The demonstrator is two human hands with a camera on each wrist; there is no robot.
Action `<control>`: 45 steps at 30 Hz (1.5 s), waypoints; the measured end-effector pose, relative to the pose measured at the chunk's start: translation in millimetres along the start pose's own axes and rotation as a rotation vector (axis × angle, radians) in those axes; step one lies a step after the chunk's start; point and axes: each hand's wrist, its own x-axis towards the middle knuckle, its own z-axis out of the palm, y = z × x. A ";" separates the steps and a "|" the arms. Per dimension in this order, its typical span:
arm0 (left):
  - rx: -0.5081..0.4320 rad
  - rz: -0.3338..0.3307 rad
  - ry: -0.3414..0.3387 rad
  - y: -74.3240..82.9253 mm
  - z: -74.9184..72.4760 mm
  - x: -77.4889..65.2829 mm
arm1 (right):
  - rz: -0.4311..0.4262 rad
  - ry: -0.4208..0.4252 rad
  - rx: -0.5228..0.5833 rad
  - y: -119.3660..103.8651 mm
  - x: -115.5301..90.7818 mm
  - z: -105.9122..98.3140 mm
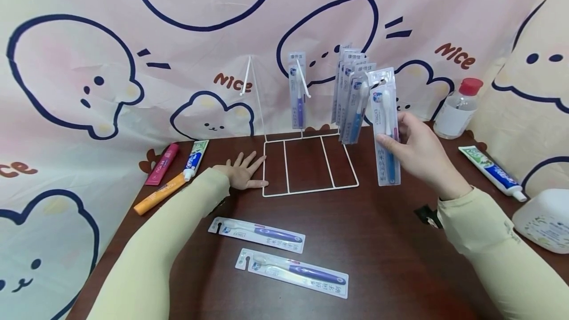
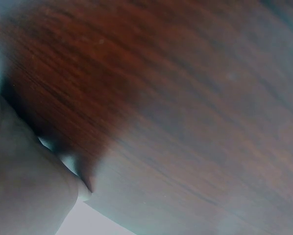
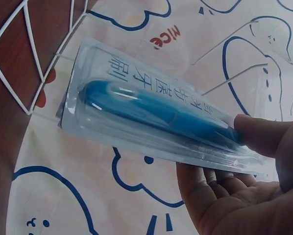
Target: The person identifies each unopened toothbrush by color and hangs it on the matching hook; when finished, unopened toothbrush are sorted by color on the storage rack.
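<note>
Blue toothbrush pack [image 1: 385,125]: upright in the right hand [image 1: 420,152], long axis near vertical, just in front of the row of hanging packs [image 1: 355,100]; whether it hangs there too cannot be told.
Right hand: nearer the pack, at its right edge, thumb and fingers pinching it.
Left hand [image 1: 242,174]: spread on the bench [image 1: 378,251] at the wire rack's [image 1: 286,167] left edge, grasping nothing, the pack well to its right.

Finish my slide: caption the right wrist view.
Right hand holds a blue-handled toothbrush in clear plastic packaging before pale cartoon backdrop.
</note>
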 end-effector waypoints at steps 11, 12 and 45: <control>0.006 0.007 0.001 3.3 -3.5 -4.5 | 0.026 -0.126 0.043 15.9 28.1 13.7; 0.008 0.005 0.001 3.1 -3.3 -4.2 | 0.024 -0.142 0.045 17.8 31.9 15.2; 0.001 -0.022 -0.003 2.2 -1.8 0.1 | 0.049 -0.458 -0.238 63.9 20.7 70.9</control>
